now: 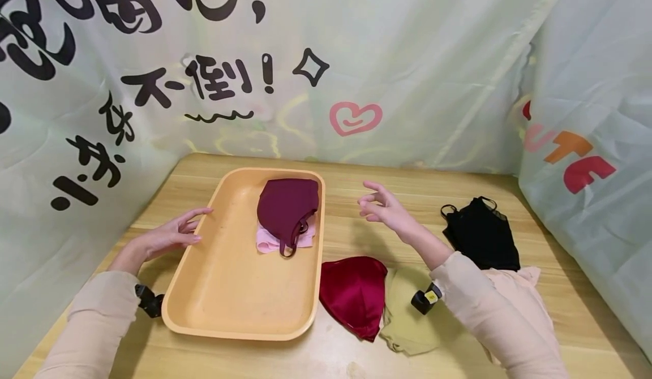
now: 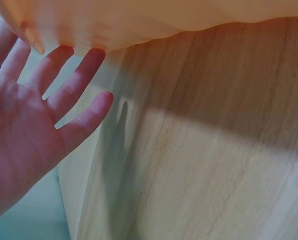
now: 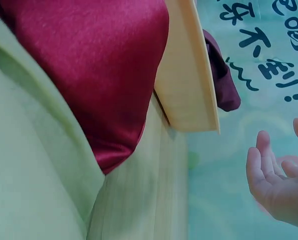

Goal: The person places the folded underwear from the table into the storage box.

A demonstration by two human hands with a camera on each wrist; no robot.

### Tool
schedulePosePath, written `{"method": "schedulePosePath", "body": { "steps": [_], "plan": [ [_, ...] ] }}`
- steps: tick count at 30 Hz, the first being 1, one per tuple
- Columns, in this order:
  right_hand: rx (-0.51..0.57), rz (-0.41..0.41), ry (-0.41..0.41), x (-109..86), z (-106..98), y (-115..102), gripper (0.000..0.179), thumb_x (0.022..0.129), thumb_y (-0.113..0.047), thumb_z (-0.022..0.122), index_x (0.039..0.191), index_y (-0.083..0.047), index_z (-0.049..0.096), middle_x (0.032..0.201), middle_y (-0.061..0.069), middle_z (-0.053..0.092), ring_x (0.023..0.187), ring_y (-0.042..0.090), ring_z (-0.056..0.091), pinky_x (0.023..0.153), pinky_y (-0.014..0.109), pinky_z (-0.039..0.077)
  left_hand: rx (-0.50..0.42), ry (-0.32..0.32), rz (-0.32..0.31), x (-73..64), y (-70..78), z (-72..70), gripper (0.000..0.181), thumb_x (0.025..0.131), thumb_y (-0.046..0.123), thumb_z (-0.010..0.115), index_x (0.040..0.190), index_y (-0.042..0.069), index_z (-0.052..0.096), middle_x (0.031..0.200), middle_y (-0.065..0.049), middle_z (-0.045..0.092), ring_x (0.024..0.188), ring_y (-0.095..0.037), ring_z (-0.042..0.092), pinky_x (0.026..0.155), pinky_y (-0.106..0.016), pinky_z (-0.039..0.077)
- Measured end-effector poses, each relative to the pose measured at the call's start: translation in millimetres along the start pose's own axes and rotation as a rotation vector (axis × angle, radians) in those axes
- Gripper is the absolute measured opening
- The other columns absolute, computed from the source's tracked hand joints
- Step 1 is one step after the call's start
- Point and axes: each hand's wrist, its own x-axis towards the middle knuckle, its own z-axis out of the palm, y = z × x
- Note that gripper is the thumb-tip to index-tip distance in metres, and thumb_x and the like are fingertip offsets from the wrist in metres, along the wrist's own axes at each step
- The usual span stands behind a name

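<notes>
My left hand (image 1: 175, 235) is at the left rim of an orange plastic tray (image 1: 224, 288), its fingertips touching the side. In the left wrist view the fingers (image 2: 71, 92) are spread against the tray's outer wall. Inside the tray, at the far right, a dark maroon strappy garment (image 1: 285, 203) lies on a folded pink cloth (image 1: 267, 240). My right hand (image 1: 389, 209) hovers over the table right of the tray, fingers loosely bent around nothing. Below it lie a shiny red bra-like garment (image 1: 356, 294) and an olive-green garment (image 1: 407, 311), partly under the right arm.
A black camisole-like top (image 1: 484, 232) lies at the right of the wooden table (image 1: 356, 362). Beside it a pale pink garment (image 1: 530, 294) is partly hidden by the right sleeve. Printed cloth curtains (image 1: 433, 85) surround the table's back and sides.
</notes>
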Motion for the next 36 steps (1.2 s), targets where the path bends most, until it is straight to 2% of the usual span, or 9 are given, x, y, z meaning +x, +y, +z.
{"method": "schedulePosePath", "body": {
  "steps": [5,12,19,30,36],
  "plan": [
    [-0.004,0.019,0.012,-5.2,-8.0,7.2,0.061,0.094,-0.017,0.049,0.144,-0.004,0.017,0.123,0.026,0.042,0.095,0.02,0.057,0.089,0.038,0.045,-0.012,-0.011,-0.001,-0.8,-4.7,0.9,0.063,0.09,0.001,0.05,0.141,0.025,0.023,0.124,0.01,0.048,0.105,-0.016,0.057,0.085,-0.035,0.047],
    [-0.021,0.023,0.069,-12.4,-24.2,8.2,0.061,0.093,-0.017,0.049,0.144,-0.004,0.017,0.123,0.026,0.042,0.098,0.026,0.057,0.086,0.032,0.046,0.007,0.012,-0.003,-0.8,-2.9,1.2,0.062,0.09,0.0,0.05,0.14,0.028,0.025,0.123,0.008,0.048,0.102,-0.016,0.057,0.084,-0.035,0.047],
    [-0.028,0.04,0.085,-19.0,-39.6,3.9,0.063,0.094,-0.018,0.049,0.144,-0.005,0.013,0.124,0.023,0.041,0.091,0.008,0.057,0.084,0.026,0.046,0.004,0.015,0.005,-0.6,1.7,-0.7,0.063,0.09,0.0,0.05,0.14,0.028,0.025,0.123,0.008,0.048,0.103,-0.015,0.057,0.085,-0.032,0.047],
    [-0.05,0.057,0.107,-29.3,-59.2,8.0,0.066,0.095,-0.028,0.046,0.145,-0.008,0.009,0.13,0.024,0.036,0.094,0.005,0.054,0.082,0.019,0.044,-0.029,-0.006,0.006,0.5,1.1,-2.6,0.063,0.09,-0.001,0.05,0.14,0.025,0.025,0.123,0.008,0.049,0.105,-0.014,0.056,0.085,-0.032,0.047],
    [-0.068,0.086,0.13,-34.2,-70.0,12.6,0.069,0.095,-0.03,0.046,0.146,-0.009,0.006,0.133,0.024,0.033,0.095,0.007,0.054,0.083,0.019,0.044,-0.022,-0.006,0.005,0.1,1.8,-1.8,0.062,0.09,0.0,0.05,0.141,0.024,0.024,0.123,0.008,0.049,0.105,-0.014,0.056,0.085,-0.031,0.047]
  ]
}}
